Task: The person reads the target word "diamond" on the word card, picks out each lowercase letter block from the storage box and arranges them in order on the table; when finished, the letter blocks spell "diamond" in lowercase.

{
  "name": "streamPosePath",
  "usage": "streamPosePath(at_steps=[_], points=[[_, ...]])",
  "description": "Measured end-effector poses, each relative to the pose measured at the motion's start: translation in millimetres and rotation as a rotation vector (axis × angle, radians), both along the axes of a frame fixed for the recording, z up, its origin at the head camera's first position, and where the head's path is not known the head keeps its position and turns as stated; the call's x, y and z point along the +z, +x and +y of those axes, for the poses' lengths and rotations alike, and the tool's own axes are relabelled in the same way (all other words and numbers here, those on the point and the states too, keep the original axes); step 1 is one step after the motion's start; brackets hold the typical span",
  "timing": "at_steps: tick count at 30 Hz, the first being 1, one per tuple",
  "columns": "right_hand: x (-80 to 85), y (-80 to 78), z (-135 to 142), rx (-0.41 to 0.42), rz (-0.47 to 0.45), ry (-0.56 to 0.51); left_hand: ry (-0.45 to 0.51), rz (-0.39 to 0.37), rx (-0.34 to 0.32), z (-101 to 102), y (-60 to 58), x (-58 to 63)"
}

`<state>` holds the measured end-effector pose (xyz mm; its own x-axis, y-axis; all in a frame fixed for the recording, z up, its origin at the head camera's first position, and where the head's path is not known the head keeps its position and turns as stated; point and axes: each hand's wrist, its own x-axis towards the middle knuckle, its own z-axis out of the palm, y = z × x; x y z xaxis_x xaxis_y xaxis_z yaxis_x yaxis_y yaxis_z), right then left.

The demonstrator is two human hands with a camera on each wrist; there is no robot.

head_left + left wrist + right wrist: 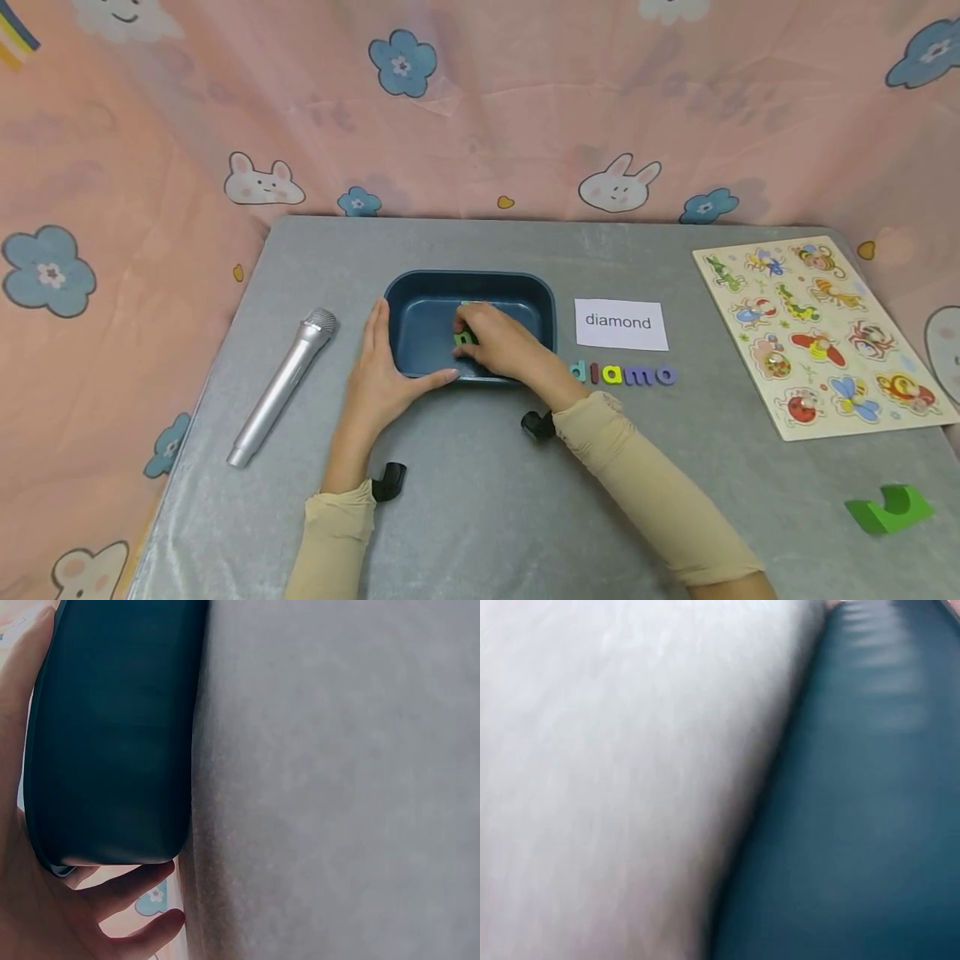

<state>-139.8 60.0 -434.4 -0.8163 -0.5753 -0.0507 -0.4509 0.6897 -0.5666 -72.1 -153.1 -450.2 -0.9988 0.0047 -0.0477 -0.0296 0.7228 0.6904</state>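
Note:
My left hand (378, 385) rests against the left front corner of a dark blue tray (546, 321). Its thumb lies along the near rim, and the straight fingers touch the left side, as the left wrist view also shows. Inside the tray, my right hand (498, 337) pinches a green letter (464, 338), apparently an n, between thumb and fingers. A bit of another green piece shows just behind that hand; its shape is hidden. Right of the tray, colored letters (612, 375) spell "diamo" in a row, below a white card (621, 324) printed "diamond". The right wrist view is blurred.
A silver microphone (281, 387) lies left of the tray. At the right is a wooden puzzle board (825, 337) with insect and animal pictures. A green arch-shaped block (890, 509) lies near the right front. Grey cloth (465, 500) covers the table.

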Motion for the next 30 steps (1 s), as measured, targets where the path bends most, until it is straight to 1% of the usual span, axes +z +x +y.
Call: streamPosePath(at_steps=[2,5,10,12,16,19,21,23,24,27,30], points=[[4.7,2.4,8,-0.017,-0.001,-0.071,0.001,0.002,0.004,0,0.4,0.3],[12.1,7.9,23,-0.054,0.037,-0.193,-0.006,0.001,0.007,0,0.7,0.3],[22.8,19.7,61,-0.155,0.088,-0.359,-0.013,0.002,0.015,0,0.3,-0.6],[25.8,24.6,79,-0.198,0.111,-0.393,-0.016,0.001,0.017,0,0.1,-0.6],[26.8,35.7,116,-0.282,0.204,-0.42,-0.027,-0.001,0.015,0,-0.4,-0.4],[24.6,45.1,143,-0.343,0.248,-0.407,-0.029,-0.005,0.014,1,-0.2,0.2],[23.2,52.0,160,-0.37,0.241,-0.383,-0.028,-0.01,0.014,1,0.1,0.7],[21.0,57.8,176,-0.385,0.236,-0.337,-0.028,-0.013,0.014,1,0.4,0.7],[20.3,60.9,184,-0.388,0.225,-0.306,-0.026,-0.016,0.014,1,0.6,0.9],[20.0,68.1,209,-0.401,0.177,-0.169,-0.024,-0.018,0.016,1,0.8,1.6],[20.8,73.3,229,-0.41,0.153,-0.043,-0.019,-0.019,0.017,1,1.3,2.1]])
